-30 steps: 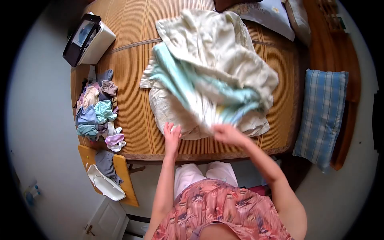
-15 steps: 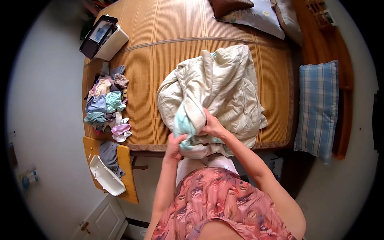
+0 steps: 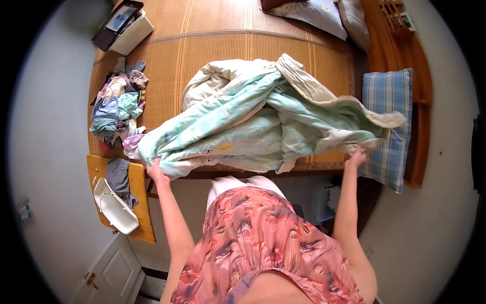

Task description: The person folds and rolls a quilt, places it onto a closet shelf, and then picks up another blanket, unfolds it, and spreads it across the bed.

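Observation:
A quilt (image 3: pixel 243 121), mint green with a print on one face and cream on the other, is stretched sideways between my hands over the bed's front edge. My left hand (image 3: pixel 158 171) grips its lower left corner. Far to the right, my right hand (image 3: pixel 357 156) is closed on the quilt's right end, close to the blue plaid pillow (image 3: pixel 389 96). Cream folds lie bunched on the bamboo mat (image 3: pixel 172 66) behind the green part.
Piled clothes (image 3: pixel 116 106) lie at the bed's left edge, below a white bin (image 3: pixel 132 34) with a dark lid. A wooden stool (image 3: pixel 147 223) at the lower left bears a white basket (image 3: pixel 114 205) and grey cloth. More pillows (image 3: pixel 316 15) are at the back right.
My hands have gone from close together to wide apart, each with a part of the quilt. The quilt has spread sideways, and its green face now shows.

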A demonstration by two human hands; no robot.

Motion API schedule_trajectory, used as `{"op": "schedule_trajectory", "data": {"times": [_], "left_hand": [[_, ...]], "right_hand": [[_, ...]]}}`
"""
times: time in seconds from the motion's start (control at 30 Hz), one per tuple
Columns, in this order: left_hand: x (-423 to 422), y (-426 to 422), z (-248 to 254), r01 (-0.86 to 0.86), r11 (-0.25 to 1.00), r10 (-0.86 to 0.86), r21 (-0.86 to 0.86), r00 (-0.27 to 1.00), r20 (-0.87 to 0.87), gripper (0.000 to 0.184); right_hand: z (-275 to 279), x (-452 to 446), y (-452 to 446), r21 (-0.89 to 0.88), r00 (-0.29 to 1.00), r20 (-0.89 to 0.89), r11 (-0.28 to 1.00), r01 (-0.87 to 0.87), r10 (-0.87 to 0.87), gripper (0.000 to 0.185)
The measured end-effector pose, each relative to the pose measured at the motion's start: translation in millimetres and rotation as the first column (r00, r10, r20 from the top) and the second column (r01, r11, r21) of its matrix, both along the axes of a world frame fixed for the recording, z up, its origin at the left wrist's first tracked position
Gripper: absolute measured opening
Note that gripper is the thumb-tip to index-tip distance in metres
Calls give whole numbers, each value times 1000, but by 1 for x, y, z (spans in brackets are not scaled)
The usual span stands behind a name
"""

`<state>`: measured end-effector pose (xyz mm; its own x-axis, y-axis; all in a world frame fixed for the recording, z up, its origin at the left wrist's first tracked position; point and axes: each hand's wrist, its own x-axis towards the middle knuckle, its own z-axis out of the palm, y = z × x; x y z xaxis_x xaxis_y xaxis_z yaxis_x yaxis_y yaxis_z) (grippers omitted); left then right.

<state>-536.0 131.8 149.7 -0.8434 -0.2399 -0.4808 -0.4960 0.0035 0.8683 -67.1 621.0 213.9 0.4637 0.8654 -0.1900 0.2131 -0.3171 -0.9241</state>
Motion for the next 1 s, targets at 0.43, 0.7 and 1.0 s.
{"op": "schedule_trajectory", "data": {"times": [0.43,0.7,1.0], "left_hand": [[56,328,-9,615,140,-987,-776,26,-158,84],[37,361,-92,764,-26,-991,-645,65,117,32],[31,173,90,522,638,-651,566,758,35,34]], "right_hand": [[-18,-44,-90,-347,553,318,637,-688,770,23],[19,-100,-66,-323,173,751,583,-745,638,56],[-81,-265,-81,-531,-138,520,193,-825,843,109]]}}
